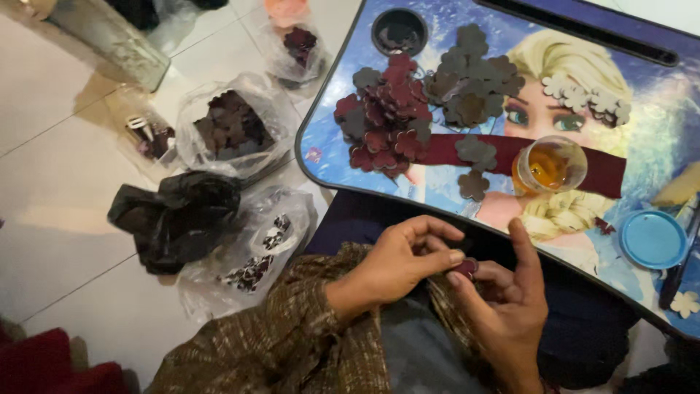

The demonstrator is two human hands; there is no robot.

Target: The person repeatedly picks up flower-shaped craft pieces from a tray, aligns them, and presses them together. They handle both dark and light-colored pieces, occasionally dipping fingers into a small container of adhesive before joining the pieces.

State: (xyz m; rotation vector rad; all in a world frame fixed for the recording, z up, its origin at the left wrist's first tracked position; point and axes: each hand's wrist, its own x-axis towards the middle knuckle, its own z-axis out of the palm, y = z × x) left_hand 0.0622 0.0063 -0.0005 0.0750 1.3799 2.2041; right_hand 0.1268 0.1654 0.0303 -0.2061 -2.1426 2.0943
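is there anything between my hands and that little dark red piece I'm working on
Nothing visible. The left hand and right hand meet at the small dark red piece, with fingertips of both pinching it directly, below the edge of the lap tray. The flower cut-outs lie apart on the tray.

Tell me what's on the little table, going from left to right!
Maroon flower pile → grey flower pile → cup of amber liquid → pale flowers → blue lid → table edge. The dark strip runs under several of these, so it has no single place.
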